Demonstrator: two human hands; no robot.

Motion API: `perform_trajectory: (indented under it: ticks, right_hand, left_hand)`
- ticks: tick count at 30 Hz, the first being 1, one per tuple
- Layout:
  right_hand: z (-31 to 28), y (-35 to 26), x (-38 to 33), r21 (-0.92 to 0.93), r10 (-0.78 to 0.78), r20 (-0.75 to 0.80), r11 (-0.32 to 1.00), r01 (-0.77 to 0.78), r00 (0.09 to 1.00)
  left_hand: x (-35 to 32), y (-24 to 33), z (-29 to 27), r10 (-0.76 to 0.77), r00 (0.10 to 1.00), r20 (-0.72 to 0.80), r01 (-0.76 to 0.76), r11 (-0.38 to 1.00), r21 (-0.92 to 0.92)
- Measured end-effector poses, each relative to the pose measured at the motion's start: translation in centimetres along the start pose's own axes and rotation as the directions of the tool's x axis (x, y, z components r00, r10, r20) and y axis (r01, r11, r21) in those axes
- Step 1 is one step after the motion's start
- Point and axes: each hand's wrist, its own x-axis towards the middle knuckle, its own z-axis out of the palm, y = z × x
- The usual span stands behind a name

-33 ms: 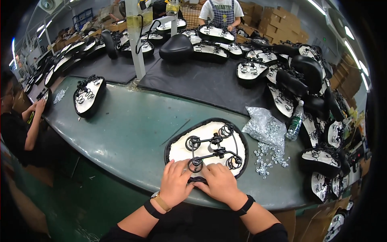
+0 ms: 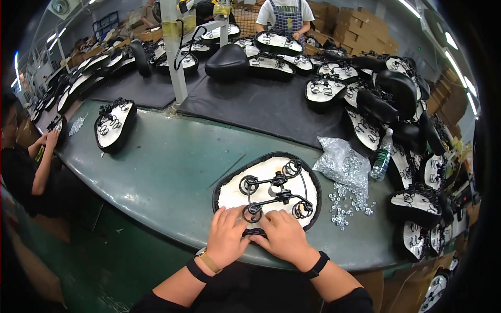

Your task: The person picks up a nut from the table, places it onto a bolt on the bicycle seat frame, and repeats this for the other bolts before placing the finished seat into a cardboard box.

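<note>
An upturned bicycle saddle (image 2: pixel 237 185) lies on the green table before me, its white underside up, with a black rim, coil springs and a black wire frame (image 2: pixel 269 200). At its near edge, my left hand (image 2: pixel 228 233) has its fingers curled over the rim beside a coil spring. My right hand (image 2: pixel 283 236) grips the same edge just to the right, the two thumbs almost meeting. The fingertips are partly hidden against the saddle. A watch and a black band are on my left wrist, another black band on the right.
Right of the saddle lie a clear plastic bag of metal nuts (image 2: pixel 342 163), loose nuts (image 2: pixel 344 208) and a water bottle (image 2: pixel 382 156). Saddles are piled along the right (image 2: pixel 415 203) and far side. Another saddle (image 2: pixel 115 125) sits left, near a co-worker (image 2: pixel 26 167). A post (image 2: pixel 175 57) rises behind.
</note>
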Motion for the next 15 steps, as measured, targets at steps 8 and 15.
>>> perform_trajectory:
  ticks: [8,15]
  right_hand:
    - [0.2,0.4,-0.5,0.113,0.014,-0.034,0.994,-0.01,0.999]
    - [-1.2,2.0,-2.3,0.32,0.015,-0.205,0.946,0.053,0.979]
  left_hand:
    - [0.0,-0.5,-0.2,-0.015,1.0,0.016,0.016,0.999,-0.033]
    - [0.7,-0.3,-0.1,0.007,0.999,0.032,-0.005,0.999,-0.054]
